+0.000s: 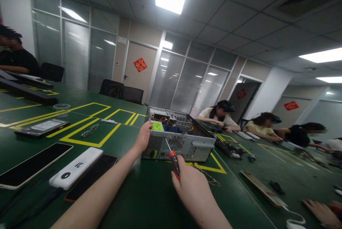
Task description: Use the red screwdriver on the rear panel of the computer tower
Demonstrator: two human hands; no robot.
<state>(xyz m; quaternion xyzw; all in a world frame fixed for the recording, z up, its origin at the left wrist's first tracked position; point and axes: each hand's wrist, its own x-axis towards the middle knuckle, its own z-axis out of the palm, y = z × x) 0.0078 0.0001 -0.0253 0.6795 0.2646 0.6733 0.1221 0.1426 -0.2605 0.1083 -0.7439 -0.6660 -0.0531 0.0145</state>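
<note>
An open computer case (196, 152) lies on its side in front of me, its rear panel facing me. Cables and a bright green-yellow label (157, 126) show inside. My left hand (143, 137) grips the case's near left corner, fingers over the top edge beside the label. In my right hand (191, 181) is a screwdriver (174, 163) with a red and dark handle, its shaft pointing up at the rear panel. The tip appears to meet the panel near the left grille; exact contact is too small to tell.
Left on the green table (128, 193) are a hard drive (42, 127), a phone (34, 164), a white device (76, 168) and a dark phone (92, 177). A tan phone (263, 188) lies right. Several people work around the table; another person's hand (322, 213) shows lower right.
</note>
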